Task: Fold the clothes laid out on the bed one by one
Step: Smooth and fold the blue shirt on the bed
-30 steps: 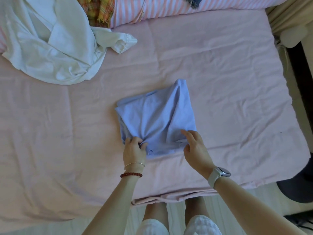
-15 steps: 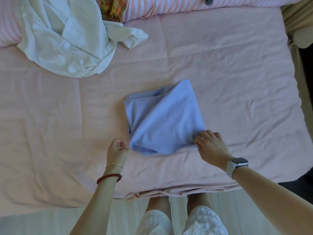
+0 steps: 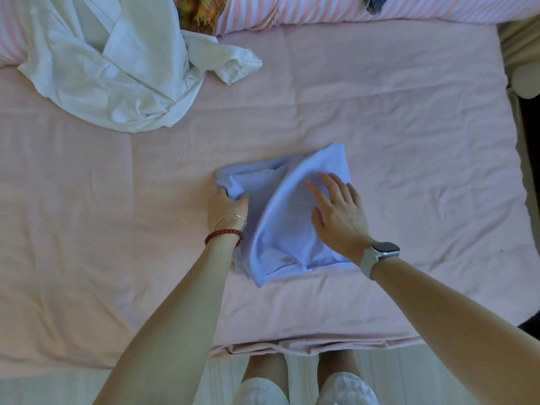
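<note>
On the middle of the bed, near its front edge, lies a pale blue garment (image 3: 280, 226), soft thin knit, folded down to a rough lopsided square with one pointed corner toward the pillows and a hemmed edge showing at the near side. Its left end is bunched into a small roll. The left hand (image 3: 226, 207) grips that bunched end, fingers curled around the cloth, two bracelets at the wrist, one thin and metallic, one of dark red beads. The right hand (image 3: 339, 213) rests flat on the upper right part of the fold, fingers (image 3: 317, 194) straight and spread slightly apart, holding nothing; a watch with a pale strap sits on that wrist. Under everything stretches a pink sheet (image 3: 409, 147), lightly creased, its edge rumpled at the front. Well apart, toward the far left corner, a white shirt (image 3: 111, 74) lies crumpled, one cuffed sleeve thrown outward. Beyond it sit a plaid cloth (image 3: 197, 10) and a pink-and-white striped pillow (image 3: 306, 10).
</note>
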Tool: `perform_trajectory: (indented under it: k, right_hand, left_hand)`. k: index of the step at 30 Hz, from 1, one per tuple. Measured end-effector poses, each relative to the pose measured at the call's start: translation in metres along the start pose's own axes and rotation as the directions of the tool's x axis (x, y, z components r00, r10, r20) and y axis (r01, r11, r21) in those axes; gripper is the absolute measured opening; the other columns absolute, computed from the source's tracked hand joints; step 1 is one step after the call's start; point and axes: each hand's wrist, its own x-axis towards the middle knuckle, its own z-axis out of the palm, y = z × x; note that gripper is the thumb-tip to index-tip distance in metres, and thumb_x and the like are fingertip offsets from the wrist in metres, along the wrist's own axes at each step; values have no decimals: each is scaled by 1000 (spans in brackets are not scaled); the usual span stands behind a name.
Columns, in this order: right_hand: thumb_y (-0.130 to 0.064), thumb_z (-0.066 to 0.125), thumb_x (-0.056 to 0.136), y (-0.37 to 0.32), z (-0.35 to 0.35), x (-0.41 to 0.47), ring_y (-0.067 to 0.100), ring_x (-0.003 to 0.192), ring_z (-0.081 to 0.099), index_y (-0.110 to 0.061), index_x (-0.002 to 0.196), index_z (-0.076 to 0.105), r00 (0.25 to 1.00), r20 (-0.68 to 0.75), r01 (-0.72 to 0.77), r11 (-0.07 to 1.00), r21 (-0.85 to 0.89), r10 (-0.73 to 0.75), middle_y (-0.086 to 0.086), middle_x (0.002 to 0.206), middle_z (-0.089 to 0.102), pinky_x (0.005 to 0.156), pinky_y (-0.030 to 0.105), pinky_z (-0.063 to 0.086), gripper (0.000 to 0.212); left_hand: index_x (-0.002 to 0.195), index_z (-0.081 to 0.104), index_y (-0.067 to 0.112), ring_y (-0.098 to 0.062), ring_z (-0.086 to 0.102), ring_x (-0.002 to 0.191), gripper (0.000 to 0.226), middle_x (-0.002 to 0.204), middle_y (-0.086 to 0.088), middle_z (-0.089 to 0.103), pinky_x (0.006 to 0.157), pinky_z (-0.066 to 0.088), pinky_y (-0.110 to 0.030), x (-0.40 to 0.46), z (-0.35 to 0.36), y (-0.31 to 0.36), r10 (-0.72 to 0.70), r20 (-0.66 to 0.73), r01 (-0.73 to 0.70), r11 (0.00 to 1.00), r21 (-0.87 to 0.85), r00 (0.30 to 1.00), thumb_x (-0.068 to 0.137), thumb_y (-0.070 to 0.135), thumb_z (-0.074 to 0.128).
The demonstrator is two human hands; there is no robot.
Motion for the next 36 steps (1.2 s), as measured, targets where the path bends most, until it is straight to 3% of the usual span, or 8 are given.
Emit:
perform_trajectory:
  k: [5,6,8,15,20,27,31,36]
  right_hand:
    - [-17,60,85,1,21,5,41,135,32,-14,136,47,980,197,-14,998,-66,27,19,147,34,103,63,27,53]
    - [-19,62,85,2,24,3,42,133,34,-14,136,48,980,198,-18,997,-80,34,20,145,36,100,64,29,54]
    - [-22,64,84,4,31,-1,43,130,38,-15,136,48,977,210,-19,993,-113,43,22,143,38,96,65,32,55]
    - [-37,30,99,10,46,-8,30,144,-2,-29,149,11,922,372,-57,986,-155,112,10,157,-3,109,57,9,54]
    - [-30,41,96,-8,39,-9,35,143,7,-24,147,26,940,313,-115,990,-84,136,16,156,9,107,62,8,53]
    - [-26,33,88,-22,34,-37,43,130,39,-12,133,51,978,203,58,996,-67,-43,25,142,39,95,71,26,50]
    - [-34,44,86,-13,33,-59,36,122,51,-9,125,59,971,112,216,976,-38,-211,19,134,51,100,62,33,49]
    - [-5,63,69,1,25,-72,30,81,64,-9,98,70,970,-17,240,968,-78,-242,9,97,67,81,40,40,30]
  left_hand:
    - [69,58,-3,-32,46,73,33,67,-21,57,65,29,-30,17,-11,14,279,-240,-312,944,-111,930,96,9,44]
    - [71,58,-5,-29,42,70,33,104,-19,44,65,29,-31,24,-15,16,293,-264,-339,929,-150,919,97,9,43]
    - [81,57,-7,-19,38,74,30,70,-7,34,66,29,-27,40,-22,16,212,-282,-274,940,-203,936,98,10,39]
    - [104,54,-4,-30,52,97,32,100,-18,56,75,35,-26,32,-18,-2,-123,-272,50,964,-260,955,96,25,45]
    - [101,52,0,-12,39,89,42,102,-7,44,71,24,-11,-33,-6,-32,55,-318,-95,989,-109,946,78,30,71]
    - [80,52,8,-16,43,80,12,78,-4,54,68,34,-21,-54,-7,-59,-103,-199,66,981,-183,975,89,15,58]
    - [77,49,7,-20,44,65,37,64,1,46,68,39,-26,-54,-14,-69,-262,-47,239,931,-275,964,80,39,68]
    - [58,47,6,-21,48,66,36,64,-5,46,53,53,-26,-60,-18,-85,-214,60,222,921,-320,975,88,20,61]
